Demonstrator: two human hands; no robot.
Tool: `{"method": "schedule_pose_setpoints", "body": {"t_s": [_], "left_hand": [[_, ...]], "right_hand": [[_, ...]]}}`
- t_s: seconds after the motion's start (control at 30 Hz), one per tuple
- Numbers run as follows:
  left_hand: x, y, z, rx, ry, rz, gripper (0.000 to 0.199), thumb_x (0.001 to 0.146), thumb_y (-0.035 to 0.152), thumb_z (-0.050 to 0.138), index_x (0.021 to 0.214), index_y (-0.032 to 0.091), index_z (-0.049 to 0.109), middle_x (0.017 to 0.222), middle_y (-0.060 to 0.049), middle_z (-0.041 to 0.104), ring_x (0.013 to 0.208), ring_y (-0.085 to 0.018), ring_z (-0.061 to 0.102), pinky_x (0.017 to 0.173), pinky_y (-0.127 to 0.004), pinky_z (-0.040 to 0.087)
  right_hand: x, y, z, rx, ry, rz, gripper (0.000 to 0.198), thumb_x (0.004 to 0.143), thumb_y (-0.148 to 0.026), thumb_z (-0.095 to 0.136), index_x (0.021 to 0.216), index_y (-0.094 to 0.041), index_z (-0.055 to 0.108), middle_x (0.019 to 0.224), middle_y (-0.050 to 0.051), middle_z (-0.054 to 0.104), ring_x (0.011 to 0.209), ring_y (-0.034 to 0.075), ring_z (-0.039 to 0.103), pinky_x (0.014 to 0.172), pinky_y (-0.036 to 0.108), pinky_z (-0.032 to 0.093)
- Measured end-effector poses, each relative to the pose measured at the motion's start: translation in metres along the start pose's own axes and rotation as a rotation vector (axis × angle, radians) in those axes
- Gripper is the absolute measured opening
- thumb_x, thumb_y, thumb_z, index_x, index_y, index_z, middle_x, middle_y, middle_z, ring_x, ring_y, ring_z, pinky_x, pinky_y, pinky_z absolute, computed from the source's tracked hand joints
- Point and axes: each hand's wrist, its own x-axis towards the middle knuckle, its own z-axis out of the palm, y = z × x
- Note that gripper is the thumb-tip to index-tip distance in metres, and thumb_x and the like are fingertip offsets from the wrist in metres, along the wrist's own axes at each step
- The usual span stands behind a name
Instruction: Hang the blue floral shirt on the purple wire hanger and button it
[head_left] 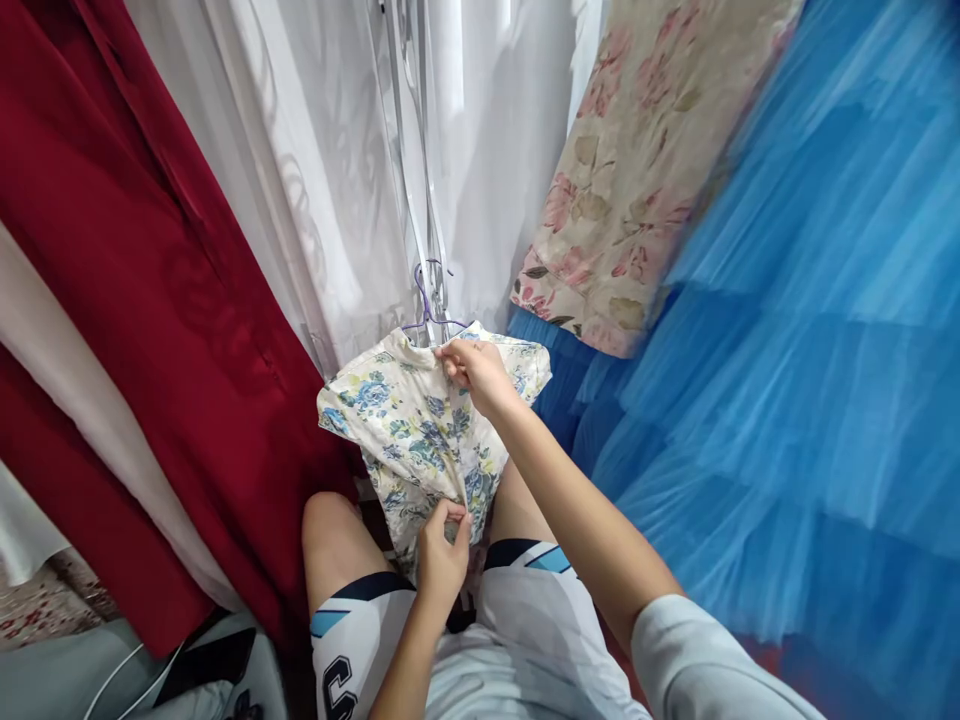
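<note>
A short-sleeved white shirt (405, 430) with blue flowers and green leaves hangs in front of my knees on a purple hanger (426, 300). My right hand (474, 370) pinches the shirt's front edge just below the collar. Lower down, my left hand (444, 545) has thumb and fingers closed on the front edge near the hem. Between the two hands the front opening runs in a taut line. Any buttons are too small to make out.
White curtains (322, 150) and pale straps (409, 150) hang behind the hanger. Red cloth (172, 260) drapes at left. On the right hang a pink-flowered cloth (615, 190) and layered blue tulle (780, 400). A grey seat (259, 660) with a white cable stands low at left.
</note>
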Motion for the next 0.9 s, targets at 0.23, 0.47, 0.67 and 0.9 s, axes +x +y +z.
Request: {"method": "schedule_pose_setpoints", "body": {"t_s": [0.23,0.47,0.67,0.9], "left_hand": [[0.057,0.052,-0.035,-0.034,0.178,0.164,0.029,0.094,0.032,0.053,0.119,0.018,0.060,0.099,-0.008,0.066,0.089,-0.019,0.062,0.083,-0.031,0.048],[0.155,0.142,-0.083,0.098,0.179,0.543,0.035,0.097,0.035,0.050,0.127,0.021,0.059,0.089,-0.005,0.065,0.080,-0.017,0.059,0.080,-0.029,0.045],[0.184,0.143,-0.084,0.205,0.222,0.577,0.024,0.096,0.033,0.049,0.085,0.017,0.062,0.078,-0.004,0.062,0.075,-0.017,0.058,0.074,-0.027,0.042],[0.186,0.149,-0.075,-0.077,0.187,0.420,0.027,0.095,0.036,0.052,0.077,0.017,0.058,0.069,0.000,0.055,0.066,-0.013,0.052,0.064,-0.024,0.041]], "right_hand": [[-0.019,0.012,-0.007,-0.181,0.036,-0.116,0.016,0.070,-0.024,0.057,0.055,-0.017,0.056,0.042,-0.002,0.051,0.039,0.008,0.042,0.040,0.021,0.026],[-0.026,0.006,-0.007,-0.306,0.009,-0.194,0.014,0.077,-0.025,0.056,0.066,-0.016,0.059,0.042,-0.003,0.053,0.039,0.008,0.042,0.043,0.021,0.029],[-0.027,0.024,-0.003,-0.212,-0.015,-0.216,0.014,0.079,-0.027,0.058,0.068,-0.018,0.056,0.044,-0.005,0.050,0.040,0.009,0.042,0.044,0.022,0.030],[-0.025,0.037,-0.004,-0.020,-0.021,-0.142,0.013,0.077,-0.030,0.058,0.070,-0.019,0.056,0.046,-0.007,0.044,0.040,0.007,0.034,0.043,0.022,0.024]]}}
